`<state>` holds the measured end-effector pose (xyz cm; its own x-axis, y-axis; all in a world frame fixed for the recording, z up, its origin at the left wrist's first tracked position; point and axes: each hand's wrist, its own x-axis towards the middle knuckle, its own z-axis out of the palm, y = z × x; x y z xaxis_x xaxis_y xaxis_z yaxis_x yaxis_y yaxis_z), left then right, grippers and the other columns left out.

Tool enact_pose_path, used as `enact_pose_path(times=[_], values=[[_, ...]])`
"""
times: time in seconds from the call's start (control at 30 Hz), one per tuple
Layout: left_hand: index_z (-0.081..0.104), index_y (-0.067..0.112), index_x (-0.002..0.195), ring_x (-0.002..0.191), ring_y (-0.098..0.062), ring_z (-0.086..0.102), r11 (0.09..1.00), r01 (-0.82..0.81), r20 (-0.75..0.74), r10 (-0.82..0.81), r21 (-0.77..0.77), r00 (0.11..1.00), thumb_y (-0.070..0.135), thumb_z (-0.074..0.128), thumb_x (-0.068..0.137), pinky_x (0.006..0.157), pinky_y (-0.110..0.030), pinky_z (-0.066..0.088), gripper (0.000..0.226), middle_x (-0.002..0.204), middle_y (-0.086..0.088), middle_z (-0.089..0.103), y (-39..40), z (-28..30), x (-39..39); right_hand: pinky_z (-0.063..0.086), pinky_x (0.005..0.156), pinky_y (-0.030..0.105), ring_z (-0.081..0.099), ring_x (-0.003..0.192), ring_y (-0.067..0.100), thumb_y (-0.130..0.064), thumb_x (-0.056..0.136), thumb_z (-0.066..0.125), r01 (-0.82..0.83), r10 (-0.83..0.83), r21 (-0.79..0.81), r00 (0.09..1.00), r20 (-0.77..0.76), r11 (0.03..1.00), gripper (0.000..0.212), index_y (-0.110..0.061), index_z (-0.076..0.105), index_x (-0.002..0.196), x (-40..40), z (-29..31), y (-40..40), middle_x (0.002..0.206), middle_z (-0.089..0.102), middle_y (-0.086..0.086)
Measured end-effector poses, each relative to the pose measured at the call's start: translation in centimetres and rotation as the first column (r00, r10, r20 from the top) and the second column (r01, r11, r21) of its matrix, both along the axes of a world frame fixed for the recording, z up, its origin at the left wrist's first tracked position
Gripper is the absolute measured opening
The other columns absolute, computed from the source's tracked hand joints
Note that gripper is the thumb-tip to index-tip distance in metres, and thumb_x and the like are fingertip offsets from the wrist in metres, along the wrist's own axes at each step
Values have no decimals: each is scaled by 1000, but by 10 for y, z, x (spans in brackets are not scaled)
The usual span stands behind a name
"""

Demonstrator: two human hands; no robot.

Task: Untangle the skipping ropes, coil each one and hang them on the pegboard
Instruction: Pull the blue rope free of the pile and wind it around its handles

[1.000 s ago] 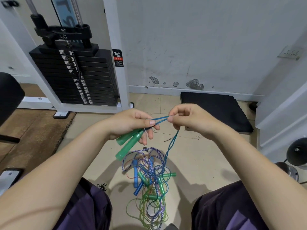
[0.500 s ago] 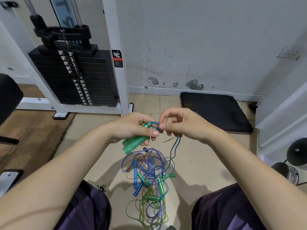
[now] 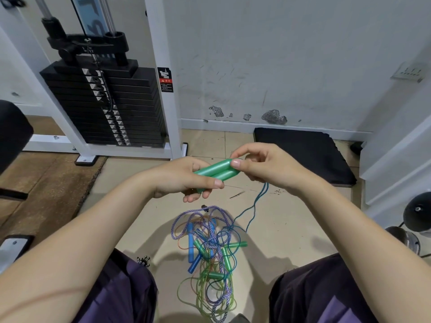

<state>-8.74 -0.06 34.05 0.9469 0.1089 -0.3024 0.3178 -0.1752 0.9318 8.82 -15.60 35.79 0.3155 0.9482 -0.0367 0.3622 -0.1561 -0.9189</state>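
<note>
Two green handles (image 3: 215,171) lie side by side at the centre of the frame, held between both hands above a tiled floor (image 3: 279,217). The left hand (image 3: 184,180) wraps its fingers under the handles and presses its thumb along their lower edge, gripping them. The right hand (image 3: 263,166) pinches the upper right ends of the handles between thumb and forefinger, its other fingers curled behind.

From below the right hand a thin blue cord (image 3: 254,206) hangs in two strands and runs down and left to a tangled pile of skipping ropes (image 3: 210,255) on the floor, in the lower middle of the frame between the person's knees. The pile holds blue handles (image 3: 191,248), more green handles, a purple-and-white braided rope (image 3: 184,220) looping along its upper left, and thin green cords (image 3: 205,297) spread at the bottom.

In the upper left stands a white-framed weight machine with a black weight stack (image 3: 102,108). A black mat (image 3: 303,152) lies against the scuffed white wall (image 3: 268,54) at right of centre. Dark purple shorts (image 3: 126,290) show at the lower corners.
</note>
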Motion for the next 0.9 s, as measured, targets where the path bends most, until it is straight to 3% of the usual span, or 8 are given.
enact_pose_path(times=[0.1,0.23,0.4,0.53,0.6,0.7,0.8,0.9], values=[[58,-10,110,45,-14,45,1000,-7,5,7,10,1000,35,72,82,45,-22,35,55,68,-3,60,-4,-1,2,34,58,31,43,56,19,-30,89,70,-2,2,6,998,57,1000,7,-23,72,89,-7,-2,3,52,56,-3],[63,-2,105,46,-13,48,1000,-24,15,24,-12,1000,38,74,85,44,-21,36,46,71,-3,63,-3,-1,3,35,49,13,43,45,3,-21,91,68,57,-60,46,995,77,997,7,-17,71,86,-4,2,2,49,55,-6],[56,6,98,43,-13,53,999,14,3,-14,-48,1000,40,64,87,39,-20,36,37,69,-5,65,-5,-1,4,34,45,12,40,42,3,-15,94,63,71,-71,34,997,-15,997,13,-15,67,82,-3,8,-1,55,56,3],[56,10,92,38,-10,41,999,5,44,-3,-46,999,42,59,93,39,-21,29,32,59,0,56,-6,-3,4,31,42,13,38,41,4,-17,95,61,77,-74,31,993,-89,997,13,-11,66,84,-4,8,-1,56,54,4],[56,11,90,38,-8,36,995,-69,112,77,-69,991,41,59,95,39,-20,27,30,58,1,52,-7,-3,5,29,43,17,36,43,9,-21,98,57,120,-104,71,974,-200,990,16,-8,64,90,-3,6,1,58,53,5],[55,10,88,39,-9,33,923,-320,229,366,-215,902,42,58,91,37,-18,24,31,57,0,49,-4,1,9,35,48,24,42,47,17,-24,98,57,214,-185,83,944,-272,973,15,-9,55,100,-1,5,4,62,54,3],[54,11,88,39,-11,40,793,-537,286,606,-286,742,35,54,99,36,-18,28,27,58,0,53,3,6,10,44,51,31,51,52,22,-6,91,66,281,-271,56,952,-144,958,19,-10,49,99,1,1,5,73,53,9],[54,10,88,39,-13,43,765,-621,299,641,-173,707,31,53,102,37,-20,28,25,59,-2,56,7,5,8,48,50,29,54,51,20,1,88,67,293,-292,43,956,-16,955,12,-6,57,89,-2,-1,5,71,54,11]])
